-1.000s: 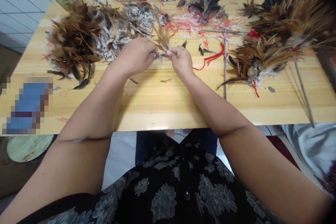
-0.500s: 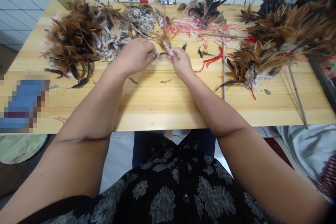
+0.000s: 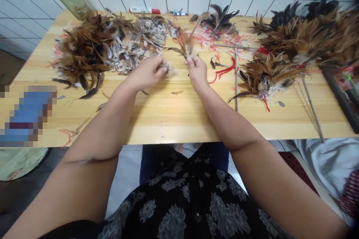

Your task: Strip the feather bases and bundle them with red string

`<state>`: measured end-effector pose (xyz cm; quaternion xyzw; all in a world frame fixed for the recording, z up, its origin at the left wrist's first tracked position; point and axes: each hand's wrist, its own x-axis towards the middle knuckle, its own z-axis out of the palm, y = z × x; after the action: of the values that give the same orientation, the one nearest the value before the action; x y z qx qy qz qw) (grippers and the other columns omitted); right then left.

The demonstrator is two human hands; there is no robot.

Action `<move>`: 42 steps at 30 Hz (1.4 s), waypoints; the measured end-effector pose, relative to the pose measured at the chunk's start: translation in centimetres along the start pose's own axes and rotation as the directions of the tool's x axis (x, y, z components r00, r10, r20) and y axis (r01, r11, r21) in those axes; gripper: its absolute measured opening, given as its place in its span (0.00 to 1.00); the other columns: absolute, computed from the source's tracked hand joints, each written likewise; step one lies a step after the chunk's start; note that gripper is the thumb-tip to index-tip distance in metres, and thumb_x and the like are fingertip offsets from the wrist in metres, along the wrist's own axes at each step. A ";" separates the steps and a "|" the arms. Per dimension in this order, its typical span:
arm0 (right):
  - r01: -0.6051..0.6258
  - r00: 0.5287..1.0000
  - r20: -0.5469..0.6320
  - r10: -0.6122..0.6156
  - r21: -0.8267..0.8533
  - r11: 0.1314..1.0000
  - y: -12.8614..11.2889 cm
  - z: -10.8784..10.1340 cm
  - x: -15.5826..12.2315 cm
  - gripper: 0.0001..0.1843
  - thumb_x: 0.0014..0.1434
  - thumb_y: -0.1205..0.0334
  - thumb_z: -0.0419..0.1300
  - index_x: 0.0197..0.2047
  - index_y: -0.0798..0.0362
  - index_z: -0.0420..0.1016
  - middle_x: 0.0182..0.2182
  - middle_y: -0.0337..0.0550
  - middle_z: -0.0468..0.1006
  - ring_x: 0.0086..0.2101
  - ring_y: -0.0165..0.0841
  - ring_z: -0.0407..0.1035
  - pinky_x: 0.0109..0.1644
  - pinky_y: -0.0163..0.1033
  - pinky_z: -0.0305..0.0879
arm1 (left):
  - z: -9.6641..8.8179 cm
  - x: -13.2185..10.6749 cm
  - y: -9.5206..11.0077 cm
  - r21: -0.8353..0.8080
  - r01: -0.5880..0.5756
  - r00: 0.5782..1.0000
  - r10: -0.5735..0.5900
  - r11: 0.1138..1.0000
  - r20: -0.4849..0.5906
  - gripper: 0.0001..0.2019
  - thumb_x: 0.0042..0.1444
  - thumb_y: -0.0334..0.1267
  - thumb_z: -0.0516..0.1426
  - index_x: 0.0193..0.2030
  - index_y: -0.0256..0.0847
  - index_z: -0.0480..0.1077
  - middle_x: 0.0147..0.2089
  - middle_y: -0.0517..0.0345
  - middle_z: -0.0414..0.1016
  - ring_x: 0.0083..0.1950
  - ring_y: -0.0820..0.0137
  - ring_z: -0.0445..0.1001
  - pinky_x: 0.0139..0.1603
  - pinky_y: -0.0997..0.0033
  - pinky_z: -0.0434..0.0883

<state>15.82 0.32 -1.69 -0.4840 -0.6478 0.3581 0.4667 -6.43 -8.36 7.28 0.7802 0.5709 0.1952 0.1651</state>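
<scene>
The two hands have just drawn apart, leaving two separate pieces. The left hand (image 3: pixel 147 73) pinches a wisp of down (image 3: pixel 167 68) between thumb and fingers, just in front of the pale feather heap (image 3: pixel 130 54) on the wooden table (image 3: pixel 168 119). The right hand (image 3: pixel 197 71) pinches a brown feather bunch (image 3: pixel 183 46), which stands up right of that heap.

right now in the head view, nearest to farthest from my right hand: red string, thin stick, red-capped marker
1. Red string, just right of the right hand
2. Thin stick, farther right, past the string
3. Red-capped marker, far back and to the left
</scene>
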 end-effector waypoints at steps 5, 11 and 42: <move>0.041 0.999 0.035 -0.040 -0.026 0.999 -0.2 0.3 -0.9 0.19 0.86 0.50 0.63 0.40 0.47 0.77 0.44 0.41 0.84 0.52 0.39 0.80 0.70 0.47 0.77 | 0.2 0.1 -0.2 -0.048 0.001 0.999 0.001 0.999 0.039 0.15 0.78 0.50 0.56 0.44 0.46 0.78 0.45 0.50 0.87 0.52 0.48 0.87 0.65 0.45 0.84; 0.076 0.996 0.056 -0.073 -0.054 0.996 -1.0 0.5 -1.3 0.18 0.85 0.52 0.64 0.39 0.47 0.79 0.44 0.41 0.84 0.54 0.41 0.81 0.73 0.51 0.78 | 0.7 0.2 -0.4 0.069 -0.087 0.994 0.082 0.994 0.068 0.21 0.79 0.47 0.53 0.58 0.44 0.87 0.55 0.44 0.89 0.63 0.44 0.86 0.74 0.41 0.81; 0.181 0.932 0.358 -0.055 -0.329 0.927 -2.3 0.7 -1.4 0.31 0.84 0.41 0.65 0.28 0.41 0.65 0.36 0.48 0.84 0.53 0.43 0.80 0.65 0.53 0.75 | 3.3 1.2 -2.5 0.280 -0.174 0.977 0.202 0.944 -0.074 0.14 0.76 0.38 0.60 0.51 0.43 0.90 0.50 0.44 0.80 0.56 0.49 0.84 0.62 0.48 0.80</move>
<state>14.61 -1.73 -0.13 -0.4505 -0.8012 0.2842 0.2726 -6.54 -6.60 3.37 0.8354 0.5229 0.1693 0.0079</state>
